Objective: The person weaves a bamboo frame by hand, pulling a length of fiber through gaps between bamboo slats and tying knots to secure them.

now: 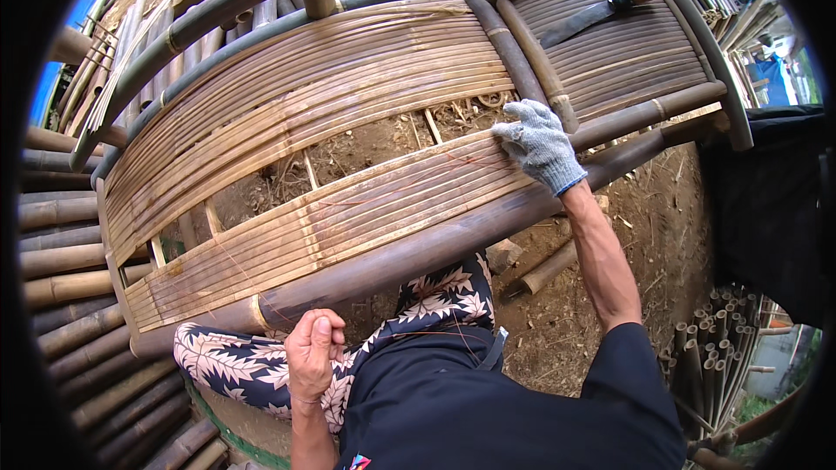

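Note:
A bamboo bench (383, 252) with a dark pole frame stretches across my lap and beyond. Its seat has a near band of pale bamboo slats (348, 222) and a far band (287, 87), with an open gap between them. My right hand (542, 146), in a grey knit glove, curls its fingers over the upper edge of the near slats at their right end. Bare and closed, my left hand (313, 352) is raised over my thigh in front of the front pole, pinching a thin reddish strand (409, 332). Other lengths of such strand lie over the near slats.
A large knife (601, 16) with a wooden handle lies on the slatted side panel at the upper right. Bamboo poles (74, 287) are stacked at the left. Bundled cut bamboo (718, 339) stands at the lower right. A bamboo offcut (544, 270) lies on the dirt floor.

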A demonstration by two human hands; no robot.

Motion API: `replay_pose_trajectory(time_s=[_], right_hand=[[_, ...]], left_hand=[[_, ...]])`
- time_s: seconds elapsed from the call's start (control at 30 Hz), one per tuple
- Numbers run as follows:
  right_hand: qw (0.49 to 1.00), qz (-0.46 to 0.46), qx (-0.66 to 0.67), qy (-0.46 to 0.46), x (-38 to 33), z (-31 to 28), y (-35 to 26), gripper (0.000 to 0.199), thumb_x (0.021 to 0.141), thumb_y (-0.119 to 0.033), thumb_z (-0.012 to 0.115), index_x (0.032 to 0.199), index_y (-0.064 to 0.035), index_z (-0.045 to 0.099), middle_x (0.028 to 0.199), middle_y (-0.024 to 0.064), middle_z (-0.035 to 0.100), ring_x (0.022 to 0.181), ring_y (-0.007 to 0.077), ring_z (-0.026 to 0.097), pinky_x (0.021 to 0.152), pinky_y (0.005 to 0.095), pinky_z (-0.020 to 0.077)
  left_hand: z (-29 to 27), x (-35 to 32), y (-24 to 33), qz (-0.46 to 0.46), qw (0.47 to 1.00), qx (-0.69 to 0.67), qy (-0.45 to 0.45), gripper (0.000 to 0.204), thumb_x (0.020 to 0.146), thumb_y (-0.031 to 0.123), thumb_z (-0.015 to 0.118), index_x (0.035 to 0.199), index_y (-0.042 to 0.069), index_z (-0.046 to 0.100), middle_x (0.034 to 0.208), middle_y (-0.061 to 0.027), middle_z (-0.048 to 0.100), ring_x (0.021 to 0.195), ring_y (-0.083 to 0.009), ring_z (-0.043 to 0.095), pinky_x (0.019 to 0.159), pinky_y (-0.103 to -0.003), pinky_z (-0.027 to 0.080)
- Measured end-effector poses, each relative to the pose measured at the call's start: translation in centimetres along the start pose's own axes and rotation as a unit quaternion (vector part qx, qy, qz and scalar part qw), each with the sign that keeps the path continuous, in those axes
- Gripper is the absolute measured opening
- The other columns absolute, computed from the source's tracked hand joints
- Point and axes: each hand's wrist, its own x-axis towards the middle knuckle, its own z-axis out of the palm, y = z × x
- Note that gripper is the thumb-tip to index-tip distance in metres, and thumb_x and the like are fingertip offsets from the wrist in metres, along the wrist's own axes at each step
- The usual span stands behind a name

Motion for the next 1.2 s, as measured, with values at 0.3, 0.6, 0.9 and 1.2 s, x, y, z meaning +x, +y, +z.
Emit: replay_pose_trajectory(time_s=[0.3, 0.6, 0.9, 1.2], right_hand=[[0.735, 0.238, 0.598, -0.214, -3.0, -10.2, -7.7, 0.025, 0.093, -0.015, 0.059, 0.071, -0.0041, 0.06, 0.073, 0.0058, 0.064, 0.068, 0.0152, 0.06, 0.08, 0.0353, 0.0531], [0.713, 0.085, 0.584, -0.377, -5.8, -14.5, -19.0, 0.038, 0.094, -0.007, 0.065, 0.132, -0.0049, 0.064, 0.094, 0.0118, 0.076, 0.076, 0.0189, 0.072, 0.075, 0.0291, 0.0569], [0.873, -0.078, 0.426, -0.225, -5.0, -12.5, -24.1, 0.045, 0.093, -0.029, 0.068, 0.135, -0.0172, 0.06, 0.1, 0.0077, 0.074, 0.086, 0.0285, 0.072, 0.082, 0.0369, 0.0568], [0.958, -0.176, 0.215, 0.073, -1.4, -18.8, -23.4, 0.027, 0.074, -0.017, 0.08, 0.098, -0.0196, 0.066, 0.081, -0.0017, 0.065, 0.082, 0.0227, 0.066, 0.1, 0.053, 0.0496]], left_hand=[[1.2, -0.9, 1.7, -0.019, 1.0, 0.019, -0.006, 0.027, 0.107, 0.022, 0.05, 0.1, 0.001, 0.064, 0.07, 0.0022, 0.055, 0.056, -0.003, 0.047, 0.051, -0.018, 0.041], [2.6, -2.1, 4.0, -0.116, 0.98, 0.044, -0.152, 0.036, 0.106, 0.03, 0.051, 0.091, 0.001, 0.066, 0.065, 0.0034, 0.051, 0.056, -0.0038, 0.046, 0.05, -0.02, 0.041], [3.3, -3.5, 4.2, -0.137, 0.934, 0.078, -0.321, 0.038, 0.105, 0.033, 0.052, 0.091, 0.002, 0.069, 0.064, 0.0044, 0.05, 0.057, -0.0037, 0.045, 0.053, -0.021, 0.039], [2.7, -7.2, 12.5, 0.03, 0.987, 0.047, -0.149, 0.015, 0.098, 0.015, 0.068, 0.099, 0.0, 0.068, 0.072, 0.0055, 0.058, 0.065, -0.001, 0.048, 0.056, -0.019, 0.039]])
